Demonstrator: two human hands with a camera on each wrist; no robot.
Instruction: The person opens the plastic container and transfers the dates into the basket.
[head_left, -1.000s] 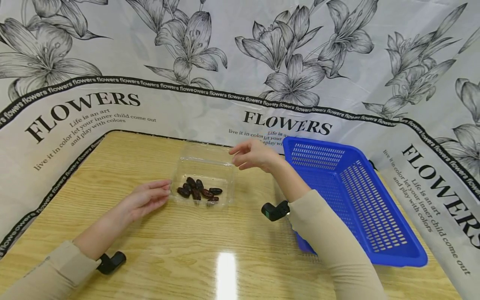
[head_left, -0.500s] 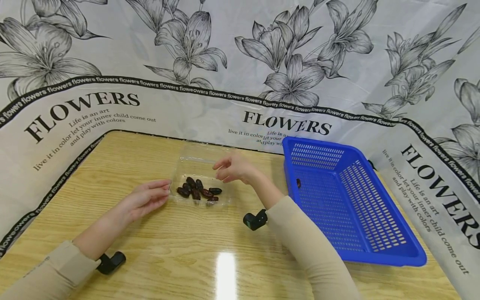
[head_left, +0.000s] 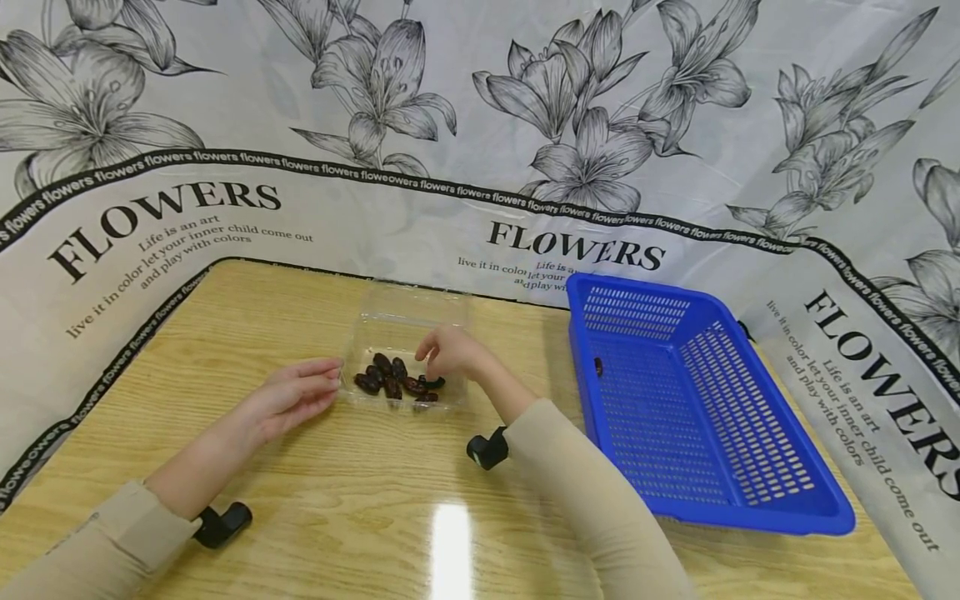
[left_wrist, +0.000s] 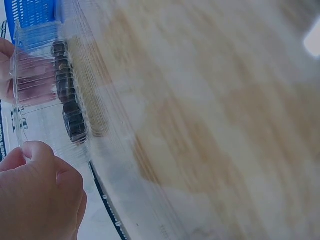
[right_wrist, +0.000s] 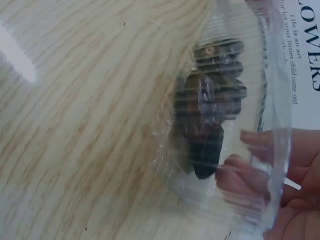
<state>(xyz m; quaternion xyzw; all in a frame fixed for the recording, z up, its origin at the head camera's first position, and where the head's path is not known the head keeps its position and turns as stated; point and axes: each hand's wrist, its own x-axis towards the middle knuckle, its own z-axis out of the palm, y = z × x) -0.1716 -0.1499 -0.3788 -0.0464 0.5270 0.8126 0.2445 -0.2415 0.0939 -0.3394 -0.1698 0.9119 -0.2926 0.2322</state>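
Observation:
A clear plastic box [head_left: 362,337] with its lid raised stands on the table and holds several dark brown dates [head_left: 383,364]. My left hand [head_left: 296,398] pinches the box's left rim between thumb and fingers, plainer in the left wrist view. Inside the box, my right hand [head_left: 452,354] reaches down over the rightmost date [head_left: 431,382]. Through the clear wall in the right wrist view, the thumb and a finger are apart beside that date [right_wrist: 206,156], not closed round it. Whether a fingertip touches it I cannot tell.
To the right stands a blue plastic basket [head_left: 776,400] with slotted walls; a single date [head_left: 598,367] lies inside by its left wall. Behind the wooden table [head_left: 337,517] hangs a flower-printed cloth [head_left: 420,233]. A black wrist camera is worn on each wrist.
My right hand has moved left and down from beside the box's back right corner to the dates inside. The date in the basket has come into sight. My left hand stays put.

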